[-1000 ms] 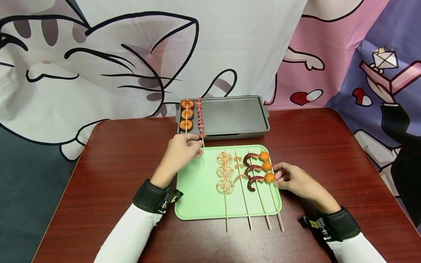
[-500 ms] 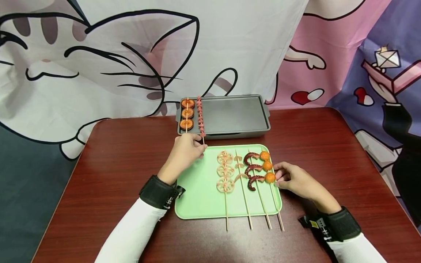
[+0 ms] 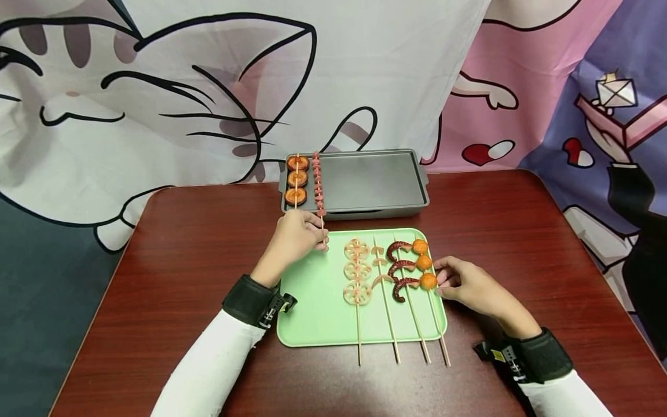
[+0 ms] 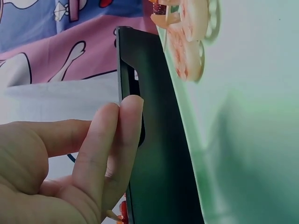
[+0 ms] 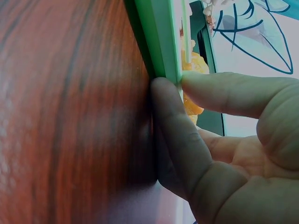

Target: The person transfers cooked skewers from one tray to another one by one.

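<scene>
My left hand point(image 3: 297, 234) pinches the bare lower stick of a skewer of small pink pieces point(image 3: 318, 182), which lies on the grey metal tray point(image 3: 372, 182). In the left wrist view, the fingers point(image 4: 93, 149) hide most of that stick. Left of it lies a skewer of brown mushroom-like slices point(image 3: 297, 178). My right hand point(image 3: 466, 286) grips the right rim of the light green tray point(image 3: 312, 318), thumb above and a finger below, as the right wrist view shows. Beside it is a skewer of orange balls point(image 3: 428, 281).
The green tray also bears a lotus-root skewer point(image 3: 357, 271), a skewer of pale curved pieces point(image 3: 383, 279) and a tentacle skewer point(image 3: 403, 284). Their stick ends overhang the front rim. Both trays stand on a brown wooden table point(image 3: 208, 243), with a printed curtain point(image 3: 208, 87) behind.
My left hand has shifted slightly to the right and its fingers have drawn together at the pink skewer's stick. The right hand stays on the green tray's rim.
</scene>
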A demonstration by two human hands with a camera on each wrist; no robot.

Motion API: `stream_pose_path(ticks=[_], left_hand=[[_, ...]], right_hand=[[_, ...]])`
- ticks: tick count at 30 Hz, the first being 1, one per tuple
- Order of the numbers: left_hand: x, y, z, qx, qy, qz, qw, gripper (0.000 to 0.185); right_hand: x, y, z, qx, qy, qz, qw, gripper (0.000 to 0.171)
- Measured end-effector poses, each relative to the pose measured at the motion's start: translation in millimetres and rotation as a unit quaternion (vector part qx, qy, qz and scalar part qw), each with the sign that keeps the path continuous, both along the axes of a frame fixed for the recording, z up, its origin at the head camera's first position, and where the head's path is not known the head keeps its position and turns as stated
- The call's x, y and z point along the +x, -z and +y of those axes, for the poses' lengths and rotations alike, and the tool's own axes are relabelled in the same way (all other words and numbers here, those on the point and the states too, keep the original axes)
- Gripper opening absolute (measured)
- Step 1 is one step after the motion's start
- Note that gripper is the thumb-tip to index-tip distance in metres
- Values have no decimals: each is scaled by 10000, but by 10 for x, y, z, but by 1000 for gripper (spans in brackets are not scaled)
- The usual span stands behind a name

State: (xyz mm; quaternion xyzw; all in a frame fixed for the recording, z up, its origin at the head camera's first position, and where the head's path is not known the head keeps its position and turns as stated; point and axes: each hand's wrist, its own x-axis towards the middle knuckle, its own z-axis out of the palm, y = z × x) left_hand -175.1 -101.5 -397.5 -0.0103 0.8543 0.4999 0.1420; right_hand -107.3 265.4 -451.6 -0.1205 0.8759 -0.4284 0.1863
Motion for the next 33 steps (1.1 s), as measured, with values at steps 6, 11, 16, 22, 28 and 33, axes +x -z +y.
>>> stream_pose_path(ticks=[6, 11, 16, 22, 28, 33], left_hand=[[8, -8, -27, 376, -86, -194, 9991, 18], [17, -13, -31, 719, -189, -263, 9969, 15], [38, -15, -25, 858, -181, -253, 9958, 21], [69, -11, -16, 1192, -211, -168, 9925, 27], [102, -2, 8, 1820, -346, -332, 9821, 28], [141, -5, 12, 2170, -453, -499, 9738, 29]], right_hand=[[2, 2, 1, -8, 0, -27, 10000, 39], [3, 5, 9, 47, 0, -19, 10000, 39], [4, 8, 12, 56, -7, 0, 10000, 40], [2, 11, 10, 35, -24, 6, 10000, 39], [-6, 9, 14, 25, -31, 14, 10000, 39], [-11, 10, 9, -2, -40, 2, 10000, 40]])
